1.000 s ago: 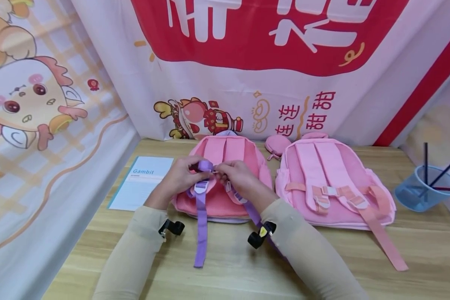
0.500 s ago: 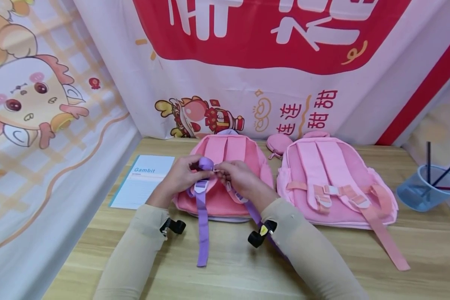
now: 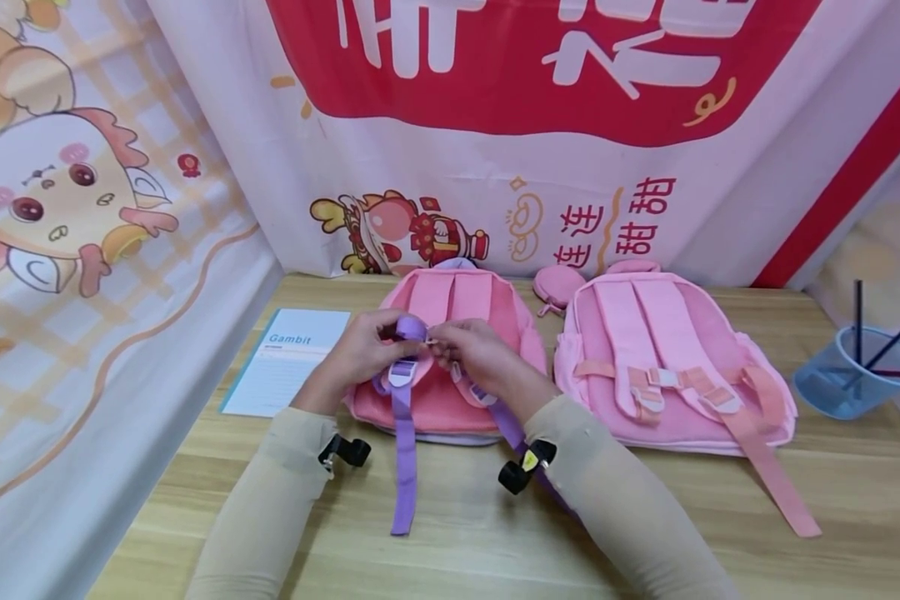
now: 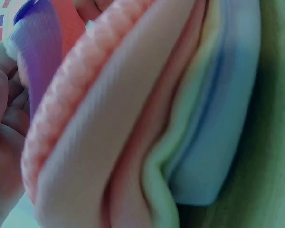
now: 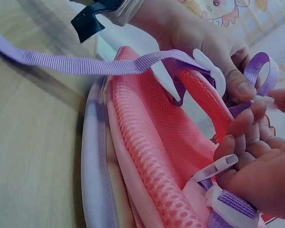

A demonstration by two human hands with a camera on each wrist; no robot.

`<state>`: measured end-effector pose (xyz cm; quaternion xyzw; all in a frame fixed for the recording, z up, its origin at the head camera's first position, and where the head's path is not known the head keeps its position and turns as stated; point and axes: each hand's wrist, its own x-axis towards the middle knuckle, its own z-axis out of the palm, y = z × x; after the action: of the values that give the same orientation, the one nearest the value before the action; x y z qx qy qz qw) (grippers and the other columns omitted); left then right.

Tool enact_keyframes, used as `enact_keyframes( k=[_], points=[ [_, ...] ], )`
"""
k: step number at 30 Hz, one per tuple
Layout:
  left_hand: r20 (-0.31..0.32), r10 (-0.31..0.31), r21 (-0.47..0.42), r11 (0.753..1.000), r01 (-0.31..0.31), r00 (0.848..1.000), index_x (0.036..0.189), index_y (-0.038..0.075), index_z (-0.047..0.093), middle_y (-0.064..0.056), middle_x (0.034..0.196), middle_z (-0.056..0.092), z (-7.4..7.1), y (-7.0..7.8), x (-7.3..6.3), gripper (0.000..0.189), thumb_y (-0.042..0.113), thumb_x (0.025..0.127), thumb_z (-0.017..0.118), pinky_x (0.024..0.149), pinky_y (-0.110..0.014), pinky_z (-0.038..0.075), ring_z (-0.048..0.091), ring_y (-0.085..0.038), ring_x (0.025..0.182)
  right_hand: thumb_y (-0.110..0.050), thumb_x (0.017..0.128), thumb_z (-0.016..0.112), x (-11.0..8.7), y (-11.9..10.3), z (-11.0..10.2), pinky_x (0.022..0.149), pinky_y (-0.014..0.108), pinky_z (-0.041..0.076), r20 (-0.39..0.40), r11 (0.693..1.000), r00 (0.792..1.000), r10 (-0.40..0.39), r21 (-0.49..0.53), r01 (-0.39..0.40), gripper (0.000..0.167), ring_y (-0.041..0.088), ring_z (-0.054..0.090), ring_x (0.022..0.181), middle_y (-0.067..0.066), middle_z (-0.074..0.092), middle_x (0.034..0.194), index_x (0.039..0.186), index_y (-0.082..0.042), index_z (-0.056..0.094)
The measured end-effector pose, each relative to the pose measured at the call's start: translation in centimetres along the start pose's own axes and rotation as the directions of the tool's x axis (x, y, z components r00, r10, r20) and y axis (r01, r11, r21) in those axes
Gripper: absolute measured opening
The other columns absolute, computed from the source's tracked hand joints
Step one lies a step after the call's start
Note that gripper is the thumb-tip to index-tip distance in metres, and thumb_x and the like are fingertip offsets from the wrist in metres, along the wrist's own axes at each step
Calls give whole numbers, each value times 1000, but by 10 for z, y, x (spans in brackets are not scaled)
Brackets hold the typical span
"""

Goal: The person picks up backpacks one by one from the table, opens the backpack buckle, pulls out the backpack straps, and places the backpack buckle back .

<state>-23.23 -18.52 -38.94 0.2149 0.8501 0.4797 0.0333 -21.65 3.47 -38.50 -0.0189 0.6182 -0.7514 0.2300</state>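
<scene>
A pink backpack (image 3: pixel 450 412) lies strap side up on the table. Above it my left hand (image 3: pixel 363 350) pinches a purple webbing strap (image 5: pixel 260 71), which curls into a small loop over the thumb. My right hand (image 3: pixel 480 354) meets it there, thumb and finger pinching a small white plastic piece (image 5: pixel 264 100) at the webbing; its exact shape is hidden by the fingertips. Below the right fingers hangs a white buckle part (image 5: pixel 218 167) on the other shoulder strap. A white strap adjuster (image 3: pixel 402 372) sits under my left hand, with a long purple tail (image 3: pixel 403 475) hanging down.
To the right lies a second pink backpack (image 3: pixel 607 333) with its peach straps joined by a white buckle (image 3: pixel 663 379). A round pink pouch (image 3: pixel 557 285) rests between the bags. A "Gambit" notebook (image 3: pixel 277 383) is at left, a blue cup (image 3: pixel 832 383) with pens at right.
</scene>
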Motion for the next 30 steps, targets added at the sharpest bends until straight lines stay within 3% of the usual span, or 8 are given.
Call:
enact_keyframes(
  k=[5, 10, 17, 21, 30],
  points=[
    [9, 6, -38, 999, -6, 1000, 120, 13, 80, -12, 113, 79, -2, -5, -1, 25, 15, 95, 84, 87, -30, 59, 69, -25, 99, -14, 105, 66, -2, -1, 2, 66, 22, 57, -81, 992, 996, -36, -127, 25, 18, 11, 64, 68, 1, 72, 76, 108, 2, 75],
    [8, -2, -50, 999, 2, 1000, 122, 11, 81, -13, 115, 79, -5, -9, -3, 25, 7, 98, 76, 85, -26, 57, 68, -23, 99, -11, 105, 65, -2, 1, 1, 66, 23, 58, -107, 989, 993, -42, -147, 26, 18, 12, 65, 68, 2, 72, 75, 105, 4, 75],
    [27, -24, -57, 998, 26, 999, 122, 15, 82, -10, 125, 77, -9, -11, -4, 26, 25, 98, 82, 100, -36, 56, 68, -25, 112, -10, 104, 66, -2, 1, -1, 65, 23, 58, -114, 991, 992, -48, -130, 33, 18, 11, 65, 66, 2, 72, 74, 108, 5, 75],
    [74, -67, -67, 995, 72, 995, 124, 16, 79, -10, 123, 78, -9, -10, -3, 33, 28, 94, 86, 95, -33, 57, 69, -23, 109, -11, 104, 66, -3, 0, -3, 65, 24, 57, -110, 991, 993, -44, -131, 29, 18, 11, 65, 67, 2, 73, 75, 108, 3, 76],
    [71, 18, -9, 1000, -18, 997, 122, 14, 79, -8, 106, 77, -3, -10, 0, 30, 21, 94, 87, 83, -29, 56, 67, -24, 97, -15, 107, 66, -7, -1, -6, 69, 24, 59, -108, 993, 993, -46, -110, 34, 25, 13, 68, 70, 3, 74, 82, 123, 2, 76]
  ],
)
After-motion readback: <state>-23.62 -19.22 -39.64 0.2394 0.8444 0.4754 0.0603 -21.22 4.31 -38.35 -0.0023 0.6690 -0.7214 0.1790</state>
